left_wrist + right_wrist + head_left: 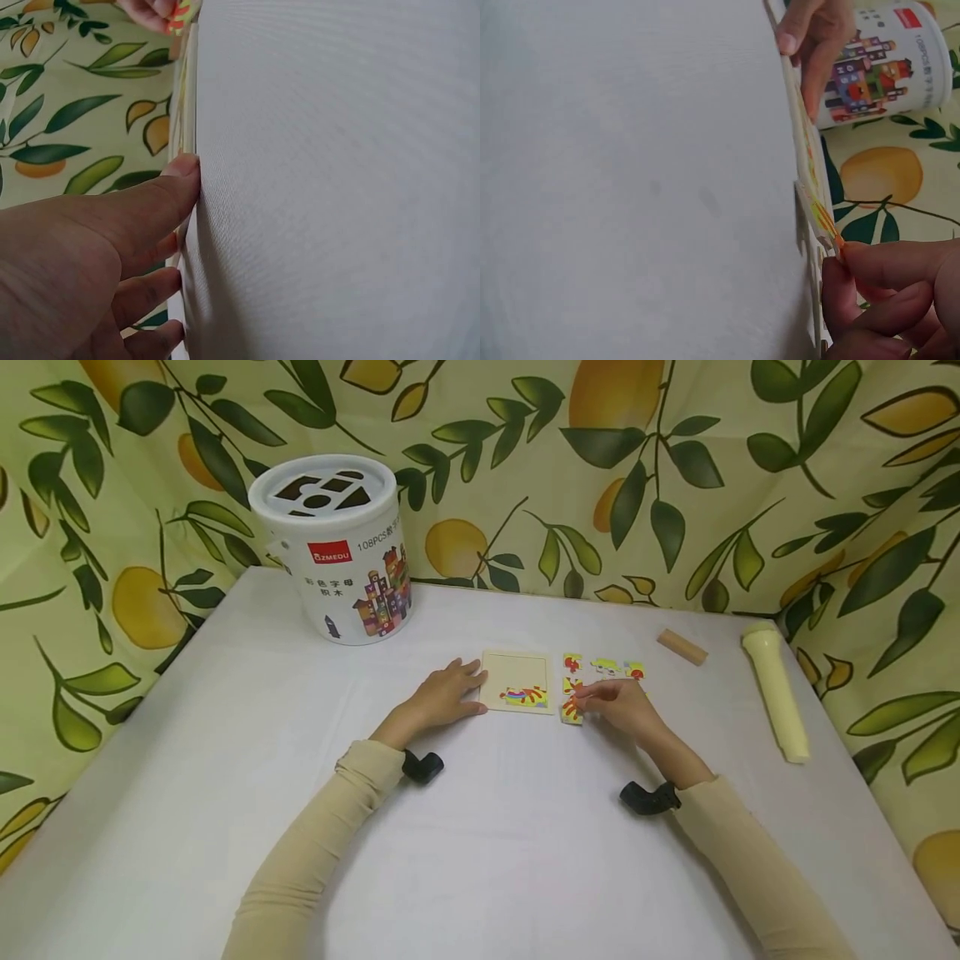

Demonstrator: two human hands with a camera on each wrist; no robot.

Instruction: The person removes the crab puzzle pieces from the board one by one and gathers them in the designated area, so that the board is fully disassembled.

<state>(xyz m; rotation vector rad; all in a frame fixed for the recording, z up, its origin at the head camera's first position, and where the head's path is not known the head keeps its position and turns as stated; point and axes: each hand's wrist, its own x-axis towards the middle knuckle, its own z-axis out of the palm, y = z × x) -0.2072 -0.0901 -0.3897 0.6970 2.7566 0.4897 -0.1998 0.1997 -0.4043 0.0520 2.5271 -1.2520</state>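
A square wooden puzzle tray (513,670) lies on the white table, with joined colourful pieces (525,696) along its lower right part. My left hand (447,695) rests at the tray's left side, its thumb and loosely spread fingers touching the rim. Just right of the tray, my right hand (621,706) pinches a yellow and red puzzle piece (572,713) between thumb and index finger. The right wrist view shows this piece (823,217) tilted in the fingertips. Loose pieces (572,662) lie beyond the right hand, which partly covers some of them.
At the back left stands a white bucket (352,581) with shaped holes in its lid. A small wooden block (682,647) and a long pale yellow flashlight-shaped object (776,693) lie toward the right. Leaf-patterned cloth (487,468) hangs behind the table.
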